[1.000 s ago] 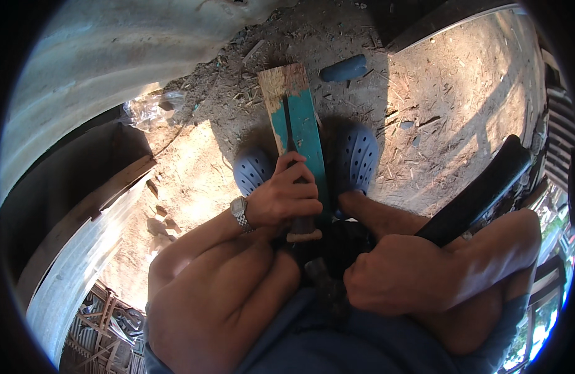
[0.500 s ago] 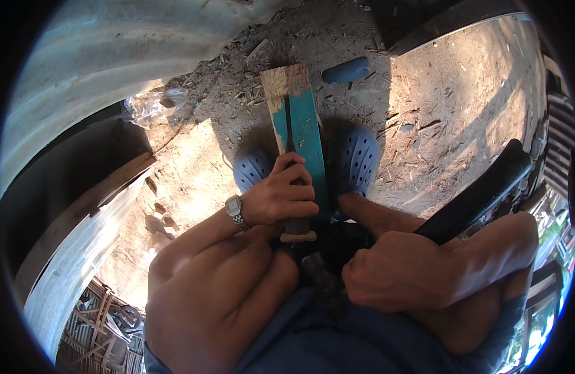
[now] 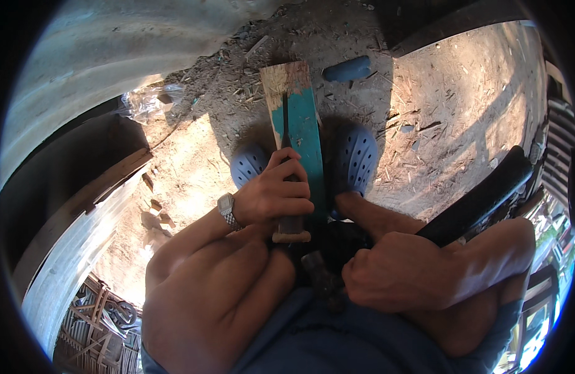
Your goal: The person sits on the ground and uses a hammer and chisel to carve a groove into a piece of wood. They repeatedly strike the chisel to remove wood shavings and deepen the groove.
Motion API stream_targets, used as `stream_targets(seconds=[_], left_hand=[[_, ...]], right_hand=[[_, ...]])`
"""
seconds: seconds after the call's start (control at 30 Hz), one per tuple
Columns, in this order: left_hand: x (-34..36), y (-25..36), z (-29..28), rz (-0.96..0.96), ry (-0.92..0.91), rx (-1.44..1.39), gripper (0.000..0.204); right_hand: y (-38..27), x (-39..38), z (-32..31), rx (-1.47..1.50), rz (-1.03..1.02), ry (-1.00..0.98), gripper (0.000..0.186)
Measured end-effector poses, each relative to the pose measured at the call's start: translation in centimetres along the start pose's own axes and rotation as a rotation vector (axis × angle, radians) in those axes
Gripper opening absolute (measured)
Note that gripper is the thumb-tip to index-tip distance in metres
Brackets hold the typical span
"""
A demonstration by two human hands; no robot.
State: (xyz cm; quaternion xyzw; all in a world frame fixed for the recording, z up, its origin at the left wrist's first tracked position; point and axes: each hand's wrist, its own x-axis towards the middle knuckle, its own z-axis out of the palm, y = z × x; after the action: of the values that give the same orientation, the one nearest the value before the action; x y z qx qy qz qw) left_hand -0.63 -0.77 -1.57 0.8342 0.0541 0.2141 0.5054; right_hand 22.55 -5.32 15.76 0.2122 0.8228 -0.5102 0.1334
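My left hand (image 3: 278, 190), with a watch on the wrist, is closed round the wooden handle of a chisel (image 3: 285, 128). The narrow dark blade lies along a green-painted board (image 3: 306, 131), its tip at the bare, chipped wood of the far end. The handle's pale butt shows below my fist. To the right, my right hand (image 3: 390, 271) is a fist on a hammer; the dark hammer head (image 3: 318, 268) sticks out on its left, near my lap. A thick black bar (image 3: 481, 196) slants up from behind that wrist; I cannot tell if it is the hammer's handle.
My feet in blue clogs (image 3: 356, 159) flank the board. A blue-grey flat piece (image 3: 347, 69) lies on the dirt ground, which is scattered with wood chips. Corrugated metal sheet (image 3: 144, 37) curves along the left, with clear plastic (image 3: 150, 105) beneath it.
My left hand and the chisel handle have shifted slightly left, so the blade now points straighter along the board. My right hand and the hammer head look almost unchanged.
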Motion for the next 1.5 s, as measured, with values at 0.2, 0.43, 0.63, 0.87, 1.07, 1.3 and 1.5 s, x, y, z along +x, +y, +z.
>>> stream_targets(seconds=[0.2,0.43,0.63,0.87,1.07,1.3,1.5], left_hand=[[0.0,-0.3,0.5,0.018,0.003,0.006,0.016],[0.2,0.4,0.0,0.0,0.003,0.008,0.016],[0.0,-0.3,0.8,0.006,-0.001,-0.032,0.014],[-0.6,0.2,1.0,-0.028,0.024,0.016,0.011],[-0.2,-0.7,1.9,0.024,0.035,0.006,0.012],[-0.5,0.0,1.4,-0.008,0.038,0.023,0.012],[-0.5,-1.0,1.9,0.003,0.05,0.057,0.014]], right_hand=[[0.1,0.1,-0.2,-0.007,0.009,-0.016,0.022],[0.0,0.0,-0.3,-0.02,0.004,-0.022,0.021],[-2.3,-0.3,-0.3,-0.077,0.02,0.029,0.017],[-2.4,-0.2,-1.3,0.108,-0.106,-0.138,0.024],[-1.4,-0.3,0.3,-0.251,0.065,0.123,0.037],[-0.4,0.1,0.3,0.072,-0.069,0.012,0.037],[-1.6,0.1,-0.3,0.038,-0.138,-0.078,0.035]])
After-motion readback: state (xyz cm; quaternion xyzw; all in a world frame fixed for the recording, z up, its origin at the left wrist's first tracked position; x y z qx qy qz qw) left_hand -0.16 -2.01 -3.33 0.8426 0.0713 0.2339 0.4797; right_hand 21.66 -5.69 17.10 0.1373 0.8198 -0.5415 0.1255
